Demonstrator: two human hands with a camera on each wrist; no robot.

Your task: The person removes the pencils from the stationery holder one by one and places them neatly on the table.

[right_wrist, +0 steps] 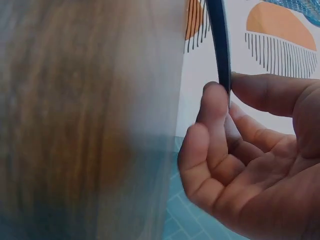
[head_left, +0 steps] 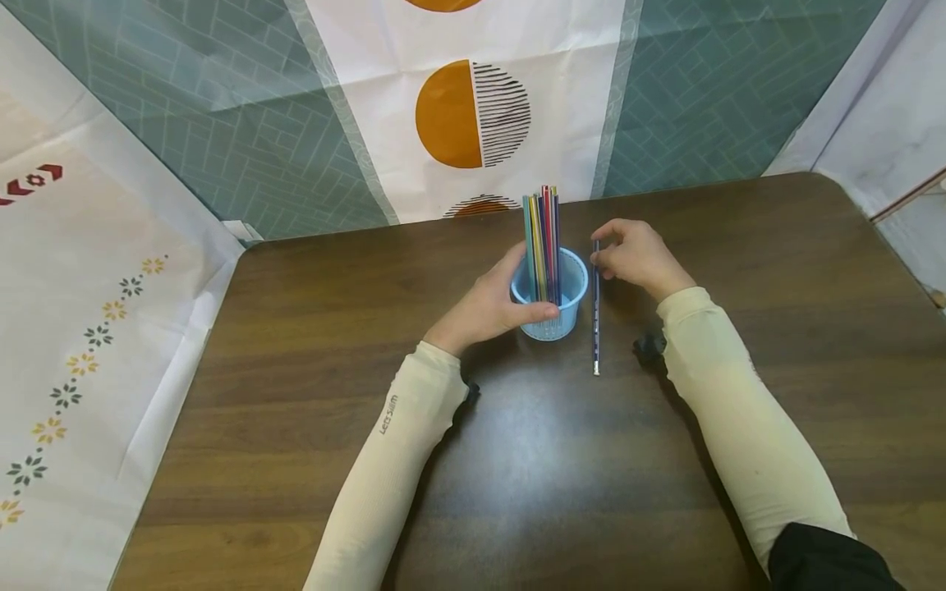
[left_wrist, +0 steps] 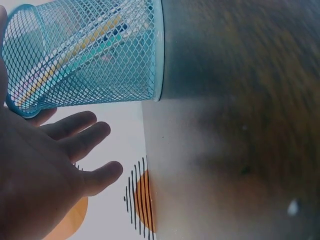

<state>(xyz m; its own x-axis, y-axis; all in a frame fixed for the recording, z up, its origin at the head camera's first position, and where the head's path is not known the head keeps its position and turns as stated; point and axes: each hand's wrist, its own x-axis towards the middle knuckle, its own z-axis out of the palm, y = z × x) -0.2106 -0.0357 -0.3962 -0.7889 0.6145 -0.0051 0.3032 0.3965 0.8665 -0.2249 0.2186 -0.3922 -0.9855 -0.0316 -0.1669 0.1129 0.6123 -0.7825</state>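
Observation:
A light blue mesh pencil cup (head_left: 550, 329) stands on the brown table with a bundle of colourful pencils (head_left: 543, 246) upright inside. My left hand (head_left: 488, 305) holds the cup near its rim, thumb in front and fingers at the far left side. In the left wrist view, the cup (left_wrist: 100, 82) shows pencils slanting behind its mesh, while several fingers of that hand (left_wrist: 45, 170) stick out below it. Just right of the cup, my right hand (head_left: 637, 256) pinches a dark patterned pencil (head_left: 596, 320) by its far end between thumb and fingertips; the eraser end points toward me.
The wooden table (head_left: 355, 394) ends at a back edge close behind the cup. A patterned cloth (head_left: 562, 49) with orange circles hangs behind it. At left is a white flowered cloth (head_left: 111, 246).

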